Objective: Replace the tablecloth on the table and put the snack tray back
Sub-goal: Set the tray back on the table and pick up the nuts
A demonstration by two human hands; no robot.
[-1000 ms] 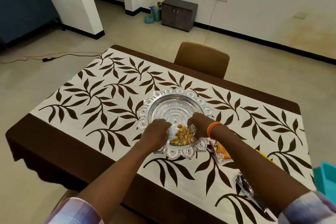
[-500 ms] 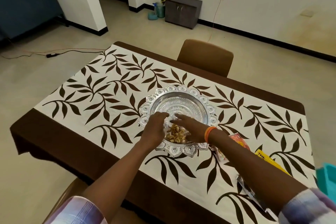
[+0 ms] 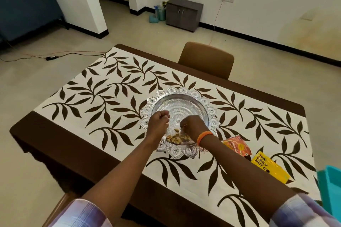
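While both hands hover over silver snack tray (image 3: 180, 91), left hand (image 3: 159, 123) curled loosely, contents unclear; right hand (image 3: 193, 127), orange wristband (image 3: 203, 136), pinching something small, unidentifiable. Nuts (image 3: 176, 138) piled at tray's near edge. Tray on leaf-print tablecloth (image 3: 103, 97). Orange packet (image 3: 237, 145), yellow nut packet (image 3: 269, 167) right of tray.

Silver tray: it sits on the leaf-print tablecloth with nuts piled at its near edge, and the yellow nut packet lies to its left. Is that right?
Not quite. The head view shows the yellow nut packet to the right of the silver tray, not the left. The tray does sit on the leaf-print tablecloth, with nuts at its near edge.
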